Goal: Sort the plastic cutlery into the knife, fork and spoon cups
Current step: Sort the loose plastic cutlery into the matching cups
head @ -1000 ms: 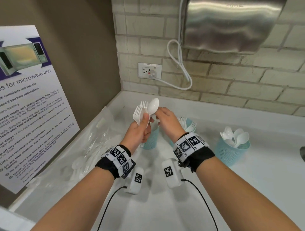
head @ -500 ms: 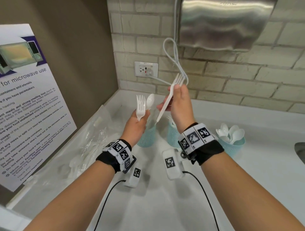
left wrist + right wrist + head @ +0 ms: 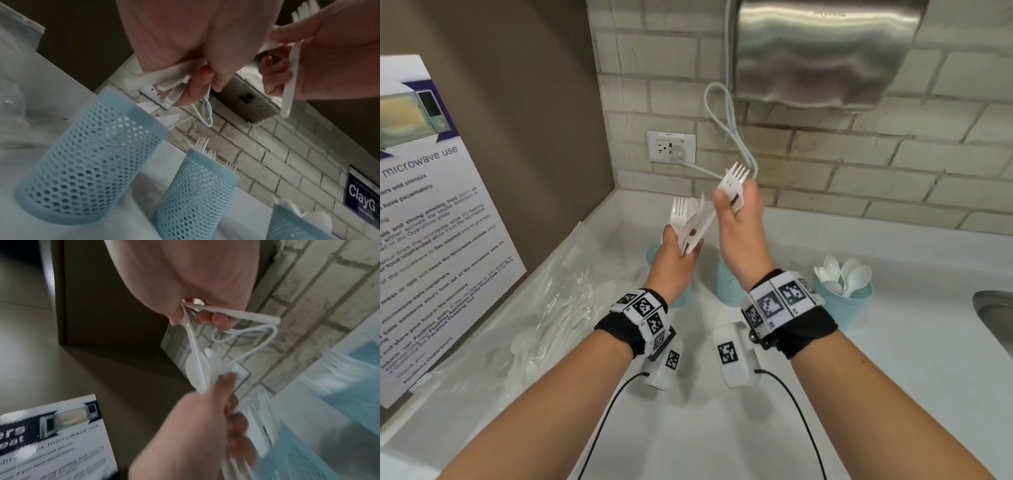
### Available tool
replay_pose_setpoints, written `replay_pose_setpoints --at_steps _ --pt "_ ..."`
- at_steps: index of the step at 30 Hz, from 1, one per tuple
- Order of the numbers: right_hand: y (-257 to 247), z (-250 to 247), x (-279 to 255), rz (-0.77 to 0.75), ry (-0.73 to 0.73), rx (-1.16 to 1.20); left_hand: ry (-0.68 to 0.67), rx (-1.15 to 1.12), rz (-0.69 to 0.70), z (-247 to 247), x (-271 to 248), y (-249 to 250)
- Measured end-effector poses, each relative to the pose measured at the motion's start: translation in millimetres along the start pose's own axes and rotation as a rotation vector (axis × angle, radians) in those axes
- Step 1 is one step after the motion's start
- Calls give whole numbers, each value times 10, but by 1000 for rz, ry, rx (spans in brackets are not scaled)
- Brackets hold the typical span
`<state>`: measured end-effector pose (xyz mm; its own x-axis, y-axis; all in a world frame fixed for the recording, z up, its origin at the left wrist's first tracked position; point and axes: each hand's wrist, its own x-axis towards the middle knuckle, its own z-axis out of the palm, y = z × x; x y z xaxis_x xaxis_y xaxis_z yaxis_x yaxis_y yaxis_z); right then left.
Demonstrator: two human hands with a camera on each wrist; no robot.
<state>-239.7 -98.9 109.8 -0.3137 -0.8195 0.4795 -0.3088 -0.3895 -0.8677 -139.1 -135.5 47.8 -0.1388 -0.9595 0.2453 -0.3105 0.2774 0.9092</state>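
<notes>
Holding both hands up over the white worktop, I see my left hand with its fingers curled round a bunch of white cutlery: a fork, a spoon and at least one more piece, handles down in the fist, heads pointing up and slightly away from me. My right hand pinches two forks between thumb and fingers, tines up and tilted right toward the tiled wall; their long handles slant down-left, and one runs into the bunch in my left hand. Three pale blue mesh cups stand in a row below: the knife cup on the left, the fork cup in the middle with tines showing over its rim, the spoon cup on the right, well apart, with spoon bowls up. A clear plastic bag with more white cutlery lies along the left edge. The poster on the left wall reads "microwave use"; a dark sign in the left wrist view reads "ClayG". A sink rim cuts in at far right. Open worktop lies nearest me, crossed by two black cables.
</notes>
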Motion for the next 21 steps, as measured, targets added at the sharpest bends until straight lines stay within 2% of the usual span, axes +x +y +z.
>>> replay_pose_setpoints --at_steps 2,7,12,15,21 --pt "-98 -93 60 -41 22 46 19 26 24 10 -14 5" --pt "-65 -117 63 20 -15 38 47 174 83 57 -33 6" --pt "152 -47 -44 215 -49 -129 48 279 106 112 -57 -11" --pt "196 -70 -52 255 -38 -172 19 232 96 166 -50 -36" --pt "112 -224 15 344 -62 -9 -62 138 160 273 -10 -62"
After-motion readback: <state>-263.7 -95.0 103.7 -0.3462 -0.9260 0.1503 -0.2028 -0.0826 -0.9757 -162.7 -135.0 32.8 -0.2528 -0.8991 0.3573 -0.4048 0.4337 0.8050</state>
